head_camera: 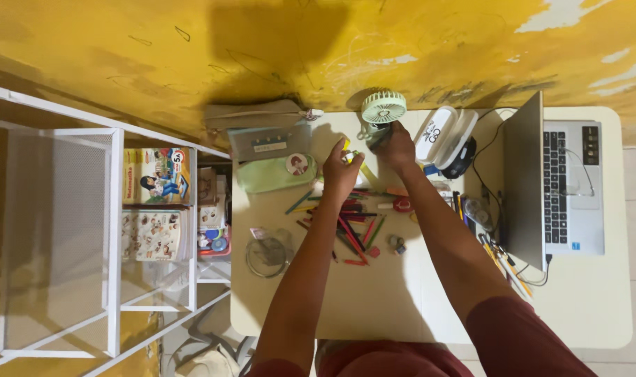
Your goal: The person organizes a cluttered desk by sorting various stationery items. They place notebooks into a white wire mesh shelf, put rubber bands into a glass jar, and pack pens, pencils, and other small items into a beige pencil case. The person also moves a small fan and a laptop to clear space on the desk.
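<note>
My left hand (341, 169) is closed around a small yellow object, held just above a scatter of coloured pencils (349, 216) on the white table (374, 300). Farther back, my right hand (396, 148) grips the dark base of a small pale-green desk fan (383, 107) that stands at the table's far edge by the yellow wall. The two hands are close together, the left one slightly nearer me.
Green and grey pouches (269, 150) lie at the back left. A round clear lid (267, 255) sits near the left edge. A white case (443, 134) and an open laptop (552, 185) stand at the right. A white wire shelf (115, 230) holding books stands left.
</note>
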